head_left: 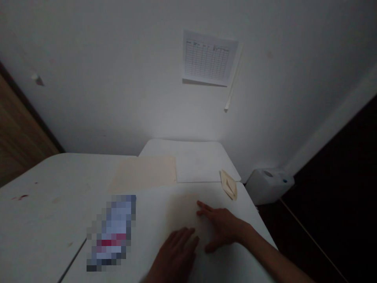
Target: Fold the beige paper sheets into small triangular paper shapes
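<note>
My left hand (178, 253) lies low over the white table (153, 220), its fingers stretched forward and slightly apart. To its right, my right hand (219, 224) reaches in from the side with thumb and fingers spread. Both look empty, and the palms are hidden from above. Just ahead of them is a faint beige patch (182, 200); whether it is thin paper or shading I cannot tell. A folded cream piece of paper (225, 189) lies beyond my right hand near the table's right edge. Farther left, a flat cream sheet (144, 173) rests on the table.
A pixelated, screen-like item (116, 224) lies left of my hands. Behind the tabletop, a white panel (200, 157) meets the wall. A printed chart (207, 59) hangs there, with a thin white strip (234, 84) beside it. A white bin-like container (268, 186) stands right of the table.
</note>
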A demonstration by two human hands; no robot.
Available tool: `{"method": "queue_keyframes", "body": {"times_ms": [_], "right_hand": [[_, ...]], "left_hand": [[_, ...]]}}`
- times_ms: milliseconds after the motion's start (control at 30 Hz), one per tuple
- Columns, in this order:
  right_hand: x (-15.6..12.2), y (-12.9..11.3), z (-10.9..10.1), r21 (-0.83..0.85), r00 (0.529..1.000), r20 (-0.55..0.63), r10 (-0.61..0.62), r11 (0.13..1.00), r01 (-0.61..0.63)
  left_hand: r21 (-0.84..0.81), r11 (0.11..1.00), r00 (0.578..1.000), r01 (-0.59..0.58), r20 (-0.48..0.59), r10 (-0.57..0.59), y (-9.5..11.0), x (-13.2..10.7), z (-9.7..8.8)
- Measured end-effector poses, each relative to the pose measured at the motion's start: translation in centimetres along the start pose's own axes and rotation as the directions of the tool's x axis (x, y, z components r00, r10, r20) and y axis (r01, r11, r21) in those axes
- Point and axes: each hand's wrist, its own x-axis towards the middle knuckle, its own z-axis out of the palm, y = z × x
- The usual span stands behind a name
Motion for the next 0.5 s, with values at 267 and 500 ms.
{"method": "queue_keyframes", "body": {"times_ms": [267,500], "right_hand": [[0.0,0.0,0.0,-0.004,1.0,-0.005,0.003,1.0,-0.003],[-0.1,-0.1,-0.2,0.016,1.0,0.003,0.008,1.0,-0.008]], "left_hand": [[0.161,0.976,0.988,-0.149,0.067,0.14,0.2,-3.2,1.6],[0.295,0.951,0.994,-0.093,-0.035,0.108,-0.6,-5.2,0.3]]}}
